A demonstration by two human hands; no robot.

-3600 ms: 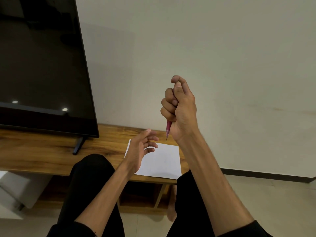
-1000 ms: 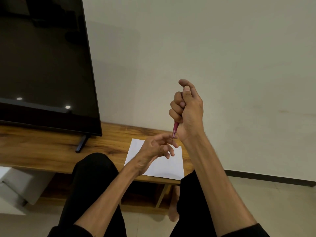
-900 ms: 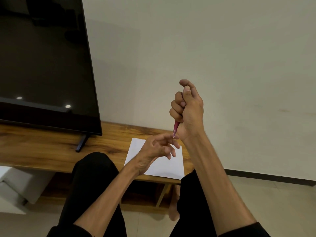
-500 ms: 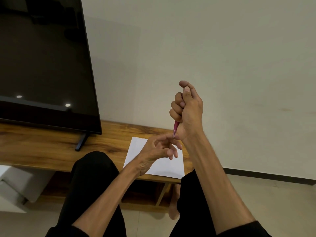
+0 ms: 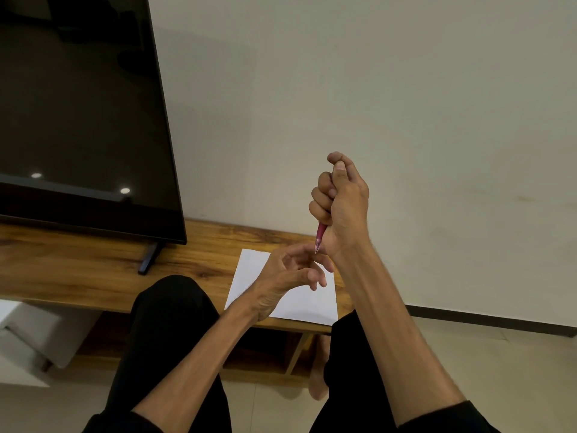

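Observation:
My right hand (image 5: 342, 204) is raised in a fist and grips a red pen (image 5: 320, 237) upright, tip pointing down. Only the pen's lower end shows below the fist. My left hand (image 5: 292, 271) hovers just under it, fingers loosely curled, with fingertips touching the pen's tip; I cannot tell whether they pinch it. A white sheet of paper (image 5: 307, 303) lies flat on the wooden bench (image 5: 93, 270) below both hands, partly hidden by my left hand.
A large black television (image 5: 78, 120) stands on the bench at the left, its stand foot (image 5: 149, 257) near the paper. A pale wall (image 5: 406, 104) rises behind. My knees in black trousers sit before the bench; a white stool (image 5: 34, 332) is at lower left.
My left hand rose from above the paper to the pen's tip and stays there. My right hand has kept its grip on the pen and barely moved.

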